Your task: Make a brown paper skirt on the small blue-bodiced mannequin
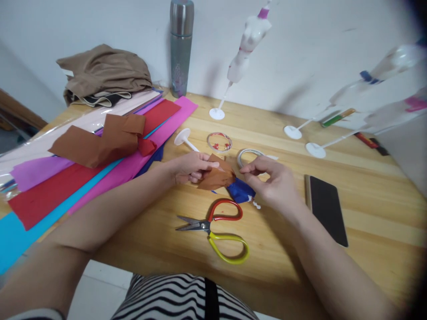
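My left hand (195, 166) is closed around a small mannequin that lies tilted over the table. Brown crepe paper (216, 177) wraps its lower part and blue paper (240, 190) covers its upper part. Its white round stand (183, 136) sticks out to the left behind that hand. Just right of the wrapped figure, my right hand (268, 175) holds thumb and forefinger pinched; whatever is between them is too small to make out. A white tape roll (248, 156) lies beside those fingers, partly covered by them. Scissors (208, 225) with red and yellow handles lie slightly open in front.
Coloured paper strips (66, 182) and folded brown cloth (106, 73) cover the left side. A thermos (180, 53) and a mannequin on a stand (245, 51) rise at the back, with two more mannequins (347, 89) at right. A clear ring (219, 142) and phone (327, 209) lie nearby.
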A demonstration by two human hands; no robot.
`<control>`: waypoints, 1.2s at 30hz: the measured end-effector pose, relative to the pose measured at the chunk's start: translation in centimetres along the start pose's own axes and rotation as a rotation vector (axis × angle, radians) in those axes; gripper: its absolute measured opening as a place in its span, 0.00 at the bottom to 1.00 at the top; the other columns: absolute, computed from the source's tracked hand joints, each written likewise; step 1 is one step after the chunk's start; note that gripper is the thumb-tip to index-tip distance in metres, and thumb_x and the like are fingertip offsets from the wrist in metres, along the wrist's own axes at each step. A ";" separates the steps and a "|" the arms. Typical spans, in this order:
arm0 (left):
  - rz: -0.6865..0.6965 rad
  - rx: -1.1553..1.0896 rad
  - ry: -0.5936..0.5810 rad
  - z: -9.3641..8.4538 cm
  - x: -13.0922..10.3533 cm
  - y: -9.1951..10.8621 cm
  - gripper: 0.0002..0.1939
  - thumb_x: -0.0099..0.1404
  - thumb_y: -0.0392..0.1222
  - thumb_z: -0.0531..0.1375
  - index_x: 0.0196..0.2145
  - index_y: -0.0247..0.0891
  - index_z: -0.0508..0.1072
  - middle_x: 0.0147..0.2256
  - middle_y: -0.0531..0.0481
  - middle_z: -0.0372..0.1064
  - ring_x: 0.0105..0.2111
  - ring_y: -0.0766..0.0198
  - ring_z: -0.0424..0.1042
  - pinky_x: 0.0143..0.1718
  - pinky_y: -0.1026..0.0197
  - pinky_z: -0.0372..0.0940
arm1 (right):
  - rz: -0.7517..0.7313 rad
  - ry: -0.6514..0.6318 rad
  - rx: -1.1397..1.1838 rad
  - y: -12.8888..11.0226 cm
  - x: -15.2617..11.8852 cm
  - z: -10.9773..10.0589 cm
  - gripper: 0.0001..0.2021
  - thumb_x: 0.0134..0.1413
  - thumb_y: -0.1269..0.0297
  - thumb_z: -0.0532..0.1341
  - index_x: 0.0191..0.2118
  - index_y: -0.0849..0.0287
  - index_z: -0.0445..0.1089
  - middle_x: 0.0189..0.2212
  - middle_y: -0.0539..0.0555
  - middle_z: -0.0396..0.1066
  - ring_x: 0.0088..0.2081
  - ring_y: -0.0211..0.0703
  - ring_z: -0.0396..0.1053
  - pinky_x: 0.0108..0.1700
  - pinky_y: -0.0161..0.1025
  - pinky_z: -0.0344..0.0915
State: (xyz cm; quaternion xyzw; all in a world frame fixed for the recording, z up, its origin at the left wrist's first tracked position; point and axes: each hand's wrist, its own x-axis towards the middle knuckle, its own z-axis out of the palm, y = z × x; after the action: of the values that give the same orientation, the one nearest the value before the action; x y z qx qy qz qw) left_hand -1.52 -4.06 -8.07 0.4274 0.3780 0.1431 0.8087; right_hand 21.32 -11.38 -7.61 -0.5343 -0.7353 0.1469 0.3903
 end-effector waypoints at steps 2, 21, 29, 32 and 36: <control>0.007 -0.002 -0.004 0.0 0.0 0.0 0.13 0.67 0.39 0.67 0.28 0.34 0.68 0.17 0.63 0.51 0.13 0.80 0.42 0.14 0.74 0.36 | -0.017 -0.015 0.032 -0.1 0.1 0.0 0.08 0.53 0.72 0.64 0.27 0.54 0.75 0.23 0.51 0.73 0.26 0.45 0.70 0.29 0.43 0.67; 0.015 0.036 -0.036 0.2 -0.4 0.3 0.20 0.65 0.47 0.71 0.26 0.35 0.66 0.14 0.64 0.51 0.12 0.79 0.42 0.13 0.74 0.40 | -0.357 -0.002 -0.079 -1.5 -1.1 2.5 0.11 0.63 0.72 0.61 0.43 0.53 0.81 0.30 0.56 0.75 0.32 0.48 0.71 0.33 0.47 0.68; 0.006 0.041 -0.027 0.4 -0.6 0.5 0.22 0.66 0.48 0.71 0.25 0.35 0.65 0.14 0.63 0.51 0.12 0.80 0.42 0.14 0.74 0.39 | -0.367 -0.004 -0.094 -1.6 -1.3 2.7 0.12 0.64 0.72 0.61 0.45 0.54 0.81 0.30 0.56 0.74 0.31 0.48 0.70 0.33 0.48 0.67; -0.002 0.040 -0.023 0.5 -0.6 0.6 0.21 0.66 0.47 0.70 0.26 0.35 0.66 0.14 0.63 0.51 0.12 0.80 0.42 0.14 0.74 0.39 | -0.384 -0.001 -0.124 -1.8 -1.4 2.7 0.12 0.64 0.72 0.61 0.46 0.54 0.81 0.31 0.57 0.75 0.32 0.49 0.69 0.34 0.49 0.67; -0.002 0.025 -0.026 0.4 -0.6 0.5 0.19 0.67 0.44 0.69 0.26 0.35 0.66 0.14 0.63 0.51 0.11 0.80 0.42 0.14 0.74 0.40 | -0.393 -0.011 -0.134 -2.0 -1.5 2.8 0.12 0.64 0.72 0.61 0.46 0.54 0.81 0.30 0.57 0.75 0.31 0.49 0.69 0.33 0.49 0.66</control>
State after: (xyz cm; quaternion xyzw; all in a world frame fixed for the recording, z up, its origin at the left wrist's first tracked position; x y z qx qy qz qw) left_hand -1.61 -4.36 -7.24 0.4390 0.3696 0.1318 0.8082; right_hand 18.12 -12.95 -8.87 -0.4046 -0.8356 0.0217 0.3710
